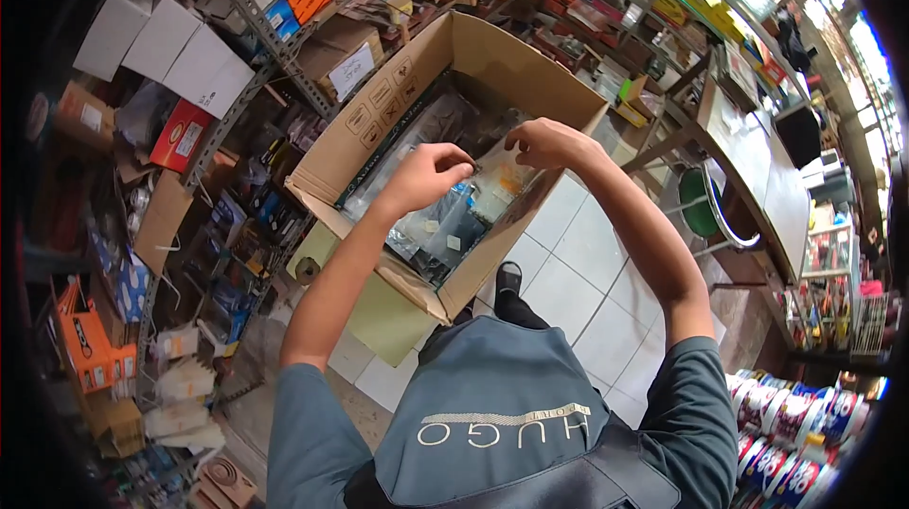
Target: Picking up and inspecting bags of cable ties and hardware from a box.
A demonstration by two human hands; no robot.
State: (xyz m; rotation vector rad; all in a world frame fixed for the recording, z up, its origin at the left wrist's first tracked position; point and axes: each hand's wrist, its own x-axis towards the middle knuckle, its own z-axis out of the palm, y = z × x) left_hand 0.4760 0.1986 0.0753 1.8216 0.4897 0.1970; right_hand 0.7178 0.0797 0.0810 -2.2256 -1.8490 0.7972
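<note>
Before me is a tall, open cardboard box (387,93) holding several clear plastic bags and packets. My left hand (429,179) is over the middle of the box, its fingers curled towards the thumb. Across from it, my right hand (554,143) is bent down inside the right wall, fingertips curled. Between and just below them lies a clear plastic bag (501,186) with orange and yellowish contents or print. Whether either hand pinches its edge cannot be made out. Nearer to me in the box are dark plastic packets (451,243) with small pale labels.
Metal shelving (291,58) crowded with cartons runs along the left. A pale yellow-green surface (387,314) shows under the box. On the right are a table (753,147) and a round green stool (699,200). Printed tubs (788,431) are stacked at lower right.
</note>
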